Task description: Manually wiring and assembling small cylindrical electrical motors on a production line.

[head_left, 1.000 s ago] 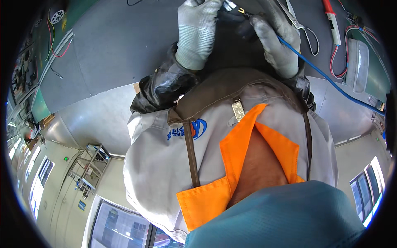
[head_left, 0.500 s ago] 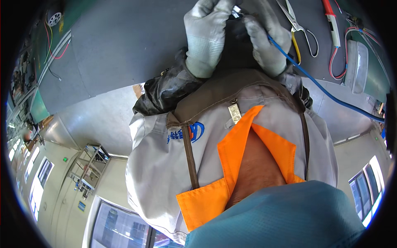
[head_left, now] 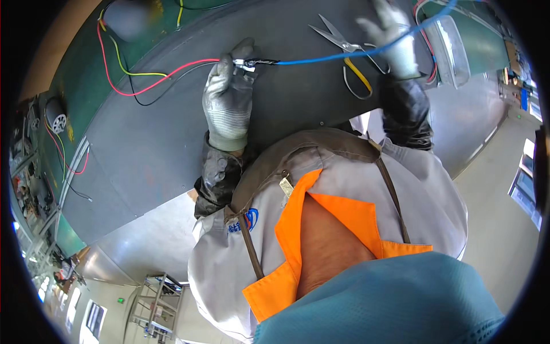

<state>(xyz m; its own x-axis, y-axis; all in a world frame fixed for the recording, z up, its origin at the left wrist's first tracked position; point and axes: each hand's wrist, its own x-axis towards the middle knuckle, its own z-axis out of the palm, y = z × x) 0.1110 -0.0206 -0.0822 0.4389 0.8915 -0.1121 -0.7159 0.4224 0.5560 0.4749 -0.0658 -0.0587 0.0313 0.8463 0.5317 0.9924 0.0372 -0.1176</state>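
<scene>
My left hand (head_left: 227, 106), in a grey-white glove, pinches a small clear and silver wire connector (head_left: 245, 65) above the dark table. A red wire (head_left: 160, 84) and a black wire (head_left: 148, 104) run toward that hand from the left. From the connector's other side a black-wrapped end leads into a blue cable (head_left: 326, 58), which stretches right and passes across my right hand. My gloved right hand (head_left: 395, 40) is raised at the upper right, slightly blurred, fingers apart and gripping nothing visible. Close to it lie scissors (head_left: 342, 43) with one yellow-covered handle.
A clear plastic box (head_left: 450, 51) stands at the right, with red and grey wires (head_left: 428, 49) beside it. At the upper left is a blurred grey rounded part (head_left: 127, 20) with wires. A small motor-like part (head_left: 58, 120) with a white wheel sits farther left.
My hands have separated: the left moved left with the connector, the right moved away to the right and opened. The red and black wires and grey rounded part have come into view.
</scene>
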